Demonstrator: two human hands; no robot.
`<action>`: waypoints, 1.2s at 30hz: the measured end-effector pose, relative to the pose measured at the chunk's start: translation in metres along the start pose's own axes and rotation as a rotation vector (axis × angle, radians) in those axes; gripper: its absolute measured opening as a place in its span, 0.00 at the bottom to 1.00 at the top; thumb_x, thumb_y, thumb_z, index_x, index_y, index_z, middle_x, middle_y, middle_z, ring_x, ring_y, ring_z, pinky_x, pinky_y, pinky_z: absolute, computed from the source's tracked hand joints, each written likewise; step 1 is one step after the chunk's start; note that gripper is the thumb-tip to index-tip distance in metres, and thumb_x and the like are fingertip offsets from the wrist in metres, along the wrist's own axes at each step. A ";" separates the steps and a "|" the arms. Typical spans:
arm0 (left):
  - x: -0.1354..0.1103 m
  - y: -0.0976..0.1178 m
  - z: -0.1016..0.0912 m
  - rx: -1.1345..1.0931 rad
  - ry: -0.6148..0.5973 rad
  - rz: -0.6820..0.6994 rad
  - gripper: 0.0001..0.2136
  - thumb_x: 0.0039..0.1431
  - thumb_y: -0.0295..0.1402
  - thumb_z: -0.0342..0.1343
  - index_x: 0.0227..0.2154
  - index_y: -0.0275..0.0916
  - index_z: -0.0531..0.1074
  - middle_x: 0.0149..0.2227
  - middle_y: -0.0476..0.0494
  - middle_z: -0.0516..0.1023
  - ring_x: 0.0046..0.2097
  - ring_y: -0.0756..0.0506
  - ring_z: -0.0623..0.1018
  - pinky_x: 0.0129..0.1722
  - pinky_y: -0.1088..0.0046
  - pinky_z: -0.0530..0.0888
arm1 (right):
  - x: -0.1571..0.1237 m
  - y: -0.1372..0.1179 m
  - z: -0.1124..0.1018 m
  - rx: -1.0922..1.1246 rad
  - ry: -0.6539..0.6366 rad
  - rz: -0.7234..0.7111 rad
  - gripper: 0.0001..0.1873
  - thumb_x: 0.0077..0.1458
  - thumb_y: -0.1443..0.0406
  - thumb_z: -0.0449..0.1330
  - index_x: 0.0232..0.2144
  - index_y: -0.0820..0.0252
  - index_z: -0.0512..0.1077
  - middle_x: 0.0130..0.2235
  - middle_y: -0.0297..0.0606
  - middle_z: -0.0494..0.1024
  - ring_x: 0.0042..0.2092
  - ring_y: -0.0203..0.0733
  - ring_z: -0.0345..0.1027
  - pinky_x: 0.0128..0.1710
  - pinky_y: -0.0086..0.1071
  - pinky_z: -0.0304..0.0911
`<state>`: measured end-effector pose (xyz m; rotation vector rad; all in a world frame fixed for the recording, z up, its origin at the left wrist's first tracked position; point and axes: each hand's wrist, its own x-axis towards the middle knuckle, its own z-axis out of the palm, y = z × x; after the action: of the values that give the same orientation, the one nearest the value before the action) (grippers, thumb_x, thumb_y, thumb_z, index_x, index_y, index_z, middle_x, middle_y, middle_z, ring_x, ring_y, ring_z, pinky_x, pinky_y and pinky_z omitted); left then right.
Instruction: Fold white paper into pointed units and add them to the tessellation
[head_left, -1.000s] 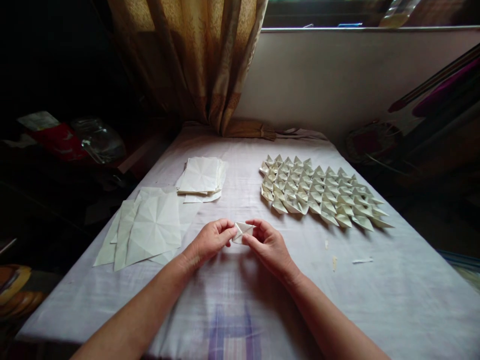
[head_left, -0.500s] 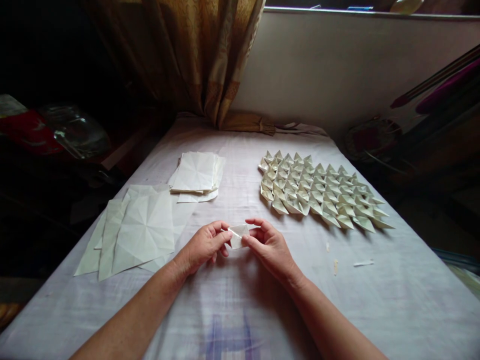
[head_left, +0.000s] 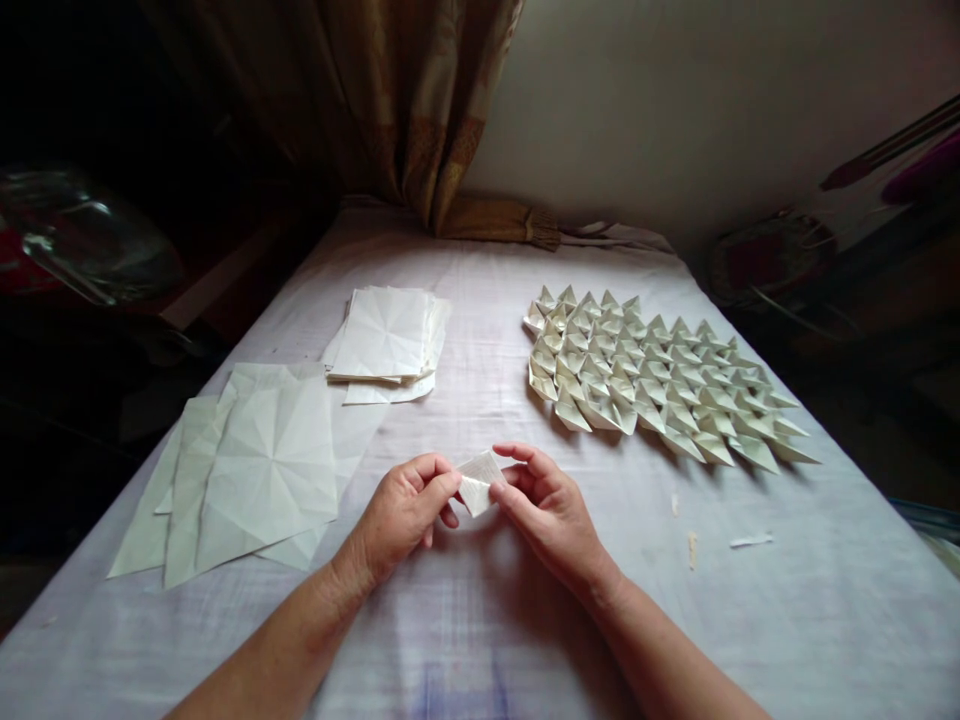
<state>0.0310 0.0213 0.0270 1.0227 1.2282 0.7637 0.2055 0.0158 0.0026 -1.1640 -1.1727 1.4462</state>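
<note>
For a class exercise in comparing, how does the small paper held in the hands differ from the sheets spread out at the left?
The small paper is folded compact; the spread sheets lie opened out and are clearly larger. The small paper is held between the left hand and right hand, while the spread sheets overlap on the cloth. Both are pale paper.
</note>
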 end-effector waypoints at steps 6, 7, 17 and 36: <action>0.001 -0.003 -0.001 -0.052 0.039 -0.019 0.17 0.48 0.43 0.60 0.37 0.38 0.69 0.25 0.51 0.73 0.23 0.51 0.73 0.11 0.86 0.61 | 0.000 -0.002 -0.001 0.004 -0.027 0.015 0.19 0.52 0.61 0.64 0.46 0.59 0.67 0.25 0.29 0.75 0.26 0.34 0.67 0.26 0.27 0.59; 0.001 -0.004 -0.001 -0.064 0.043 -0.020 0.18 0.48 0.43 0.61 0.39 0.39 0.68 0.26 0.52 0.73 0.24 0.51 0.74 0.11 0.86 0.61 | 0.000 -0.002 -0.001 0.002 -0.029 0.015 0.19 0.52 0.61 0.63 0.46 0.59 0.67 0.25 0.29 0.75 0.26 0.34 0.66 0.26 0.27 0.59; -0.002 -0.004 0.001 0.001 0.060 0.007 0.12 0.51 0.42 0.60 0.32 0.39 0.73 0.22 0.51 0.72 0.24 0.52 0.72 0.14 0.84 0.58 | -0.002 0.004 -0.001 -0.040 0.045 -0.088 0.08 0.54 0.60 0.64 0.35 0.56 0.74 0.27 0.32 0.77 0.27 0.35 0.67 0.27 0.27 0.62; -0.004 -0.018 0.000 0.157 0.093 0.138 0.11 0.53 0.36 0.60 0.39 0.39 0.76 0.36 0.46 0.78 0.30 0.50 0.74 0.32 0.76 0.73 | -0.005 0.006 -0.004 -0.201 0.031 -0.148 0.09 0.52 0.65 0.65 0.38 0.57 0.78 0.33 0.37 0.82 0.30 0.38 0.73 0.30 0.29 0.69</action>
<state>0.0290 0.0107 0.0116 1.2219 1.3235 0.8393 0.2099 0.0103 -0.0028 -1.2031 -1.3771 1.2171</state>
